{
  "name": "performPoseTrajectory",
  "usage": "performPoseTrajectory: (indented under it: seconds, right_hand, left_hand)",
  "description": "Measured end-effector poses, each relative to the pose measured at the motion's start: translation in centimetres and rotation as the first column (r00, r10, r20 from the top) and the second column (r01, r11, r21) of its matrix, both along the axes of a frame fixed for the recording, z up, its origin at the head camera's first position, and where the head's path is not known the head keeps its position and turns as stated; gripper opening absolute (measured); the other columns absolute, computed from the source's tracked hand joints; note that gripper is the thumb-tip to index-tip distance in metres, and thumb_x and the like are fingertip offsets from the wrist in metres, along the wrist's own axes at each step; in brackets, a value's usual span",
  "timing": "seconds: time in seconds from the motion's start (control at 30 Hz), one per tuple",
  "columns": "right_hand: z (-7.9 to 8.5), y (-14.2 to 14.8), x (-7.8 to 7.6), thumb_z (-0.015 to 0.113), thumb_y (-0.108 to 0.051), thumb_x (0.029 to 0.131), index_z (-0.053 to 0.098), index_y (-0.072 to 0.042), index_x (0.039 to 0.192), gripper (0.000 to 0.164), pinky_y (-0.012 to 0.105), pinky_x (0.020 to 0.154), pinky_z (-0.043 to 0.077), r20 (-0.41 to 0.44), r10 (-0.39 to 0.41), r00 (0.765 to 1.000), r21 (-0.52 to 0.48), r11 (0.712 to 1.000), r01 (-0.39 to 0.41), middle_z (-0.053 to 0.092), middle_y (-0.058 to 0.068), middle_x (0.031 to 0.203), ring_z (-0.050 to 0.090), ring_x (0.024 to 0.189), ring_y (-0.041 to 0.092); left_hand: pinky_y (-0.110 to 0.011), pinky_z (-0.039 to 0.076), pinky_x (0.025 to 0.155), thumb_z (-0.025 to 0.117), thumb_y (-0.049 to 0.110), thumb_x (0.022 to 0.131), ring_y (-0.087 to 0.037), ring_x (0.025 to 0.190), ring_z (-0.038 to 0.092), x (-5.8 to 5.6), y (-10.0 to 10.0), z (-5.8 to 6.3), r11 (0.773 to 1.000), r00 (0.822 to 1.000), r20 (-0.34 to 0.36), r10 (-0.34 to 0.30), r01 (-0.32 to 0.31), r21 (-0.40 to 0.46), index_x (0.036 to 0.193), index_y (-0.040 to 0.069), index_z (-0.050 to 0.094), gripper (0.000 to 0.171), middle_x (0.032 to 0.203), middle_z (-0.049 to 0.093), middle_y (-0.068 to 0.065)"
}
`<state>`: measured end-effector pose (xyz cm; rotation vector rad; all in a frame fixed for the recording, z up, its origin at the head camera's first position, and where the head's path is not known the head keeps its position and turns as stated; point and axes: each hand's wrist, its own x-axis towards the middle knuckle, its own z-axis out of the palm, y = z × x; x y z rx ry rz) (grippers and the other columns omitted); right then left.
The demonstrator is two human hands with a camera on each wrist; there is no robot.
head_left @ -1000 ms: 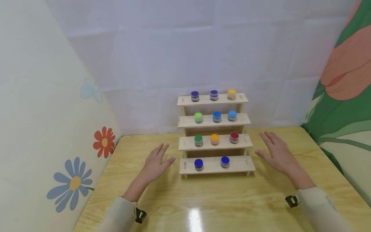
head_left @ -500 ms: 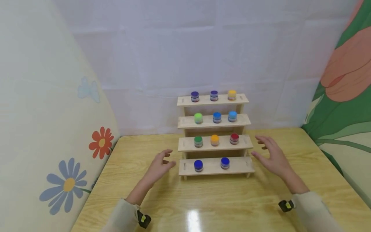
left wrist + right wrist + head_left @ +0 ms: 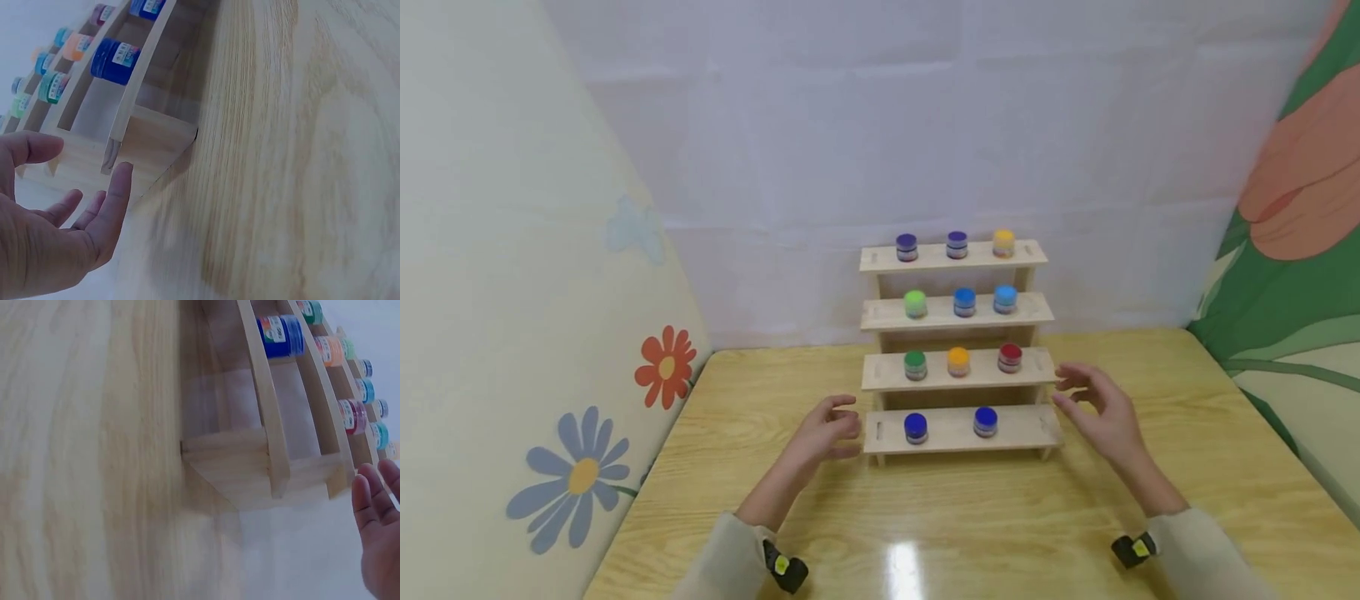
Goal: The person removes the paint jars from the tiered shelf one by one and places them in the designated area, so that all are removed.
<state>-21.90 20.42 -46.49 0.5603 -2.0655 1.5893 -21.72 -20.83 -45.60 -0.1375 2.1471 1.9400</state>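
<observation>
A four-tier wooden display rack (image 3: pixel 955 442) stands on the table with small paint jars on every tier. Just off its lower left end is my left hand (image 3: pixel 822 435), fingers loosely bent and holding nothing; in the left wrist view one fingertip comes close to the bottom shelf's end. My right hand (image 3: pixel 1105 412) hovers by the rack's right end near the second tier from below, its fingers slightly bent around nothing. Whether it touches the wood cannot be told. On the bottom tier sit two dark blue jars (image 3: pixel 915 428), spaced apart.
Higher tiers carry a green jar (image 3: pixel 915 365), an orange jar (image 3: pixel 958 362), a dark red jar (image 3: pixel 1010 357) and several others. Behind the rack hangs a white cloth (image 3: pixel 790 167). Painted walls (image 3: pixel 497 292) flank the wood-grain table (image 3: pixel 970 533).
Both hands have moved inward to the rack's two ends, and their fingers have gone from spread to bent. The jars have kept their places on the rack.
</observation>
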Motion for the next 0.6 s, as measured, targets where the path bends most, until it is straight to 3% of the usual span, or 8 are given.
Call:
performPoseTrajectory:
  seconds: [0.1, 0.33, 0.5, 0.6]
  right_hand:
    - [-0.4, -0.4, 0.2, 0.067, 0.018, 0.085, 0.059, 0.012, 0.124, 0.04, 0.015, 0.078, 0.053, 0.011, 0.045, 0.999, -0.043, 0.998, -0.045, 0.065, 0.018, 0.112, 0.064, 0.094, 0.008]
    - [-1.2, -1.4, 0.4, 0.067, 0.014, 0.088, 0.059, 0.01, 0.126, 0.039, 0.017, 0.078, 0.053, 0.071, 0.097, 0.993, -0.072, 0.993, -0.092, 0.066, -0.012, 0.11, 0.063, 0.093, 0.005]
    - [-1.8, -1.9, 0.6, 0.068, 0.01, 0.09, 0.058, 0.009, 0.126, 0.037, 0.018, 0.076, 0.054, 0.111, 0.119, 0.987, -0.048, 0.992, -0.115, 0.066, -0.011, 0.109, 0.063, 0.091, 0.006]
    - [-1.9, -2.2, 0.6, 0.069, 0.007, 0.091, 0.058, 0.009, 0.126, 0.037, 0.019, 0.075, 0.054, 0.137, 0.128, 0.982, -0.023, 0.992, -0.126, 0.068, -0.002, 0.108, 0.063, 0.09, 0.006]
  left_hand:
    - [-0.048, 0.059, 0.086, 0.056, 0.006, 0.099, -0.032, 0.106, 0.059, 0.0, 0.2, 0.0, 1.0, 1.0, 0.005, -0.012, 0.012, 0.019, 0.146, -0.003, 0.04, 0.05, 0.133, 0.048, -0.027]
    - [-0.045, 0.06, 0.084, 0.061, 0.007, 0.096, -0.03, 0.102, 0.06, 0.0, 0.9, -0.2, 1.0, 1.0, 0.027, -0.008, 0.008, 0.018, 0.145, -0.002, 0.043, 0.054, 0.136, 0.048, -0.028]
    - [-0.038, 0.059, 0.078, 0.062, 0.005, 0.093, -0.026, 0.095, 0.061, -0.2, 1.1, -0.8, 1.0, 0.998, 0.055, 0.005, -0.006, 0.018, 0.144, -0.002, 0.045, 0.054, 0.132, 0.05, -0.026]
    - [-0.036, 0.058, 0.076, 0.063, 0.003, 0.092, -0.025, 0.093, 0.063, -0.3, 1.2, -1.2, 1.0, 0.998, 0.067, 0.013, -0.014, 0.017, 0.144, -0.001, 0.046, 0.055, 0.13, 0.053, -0.025]
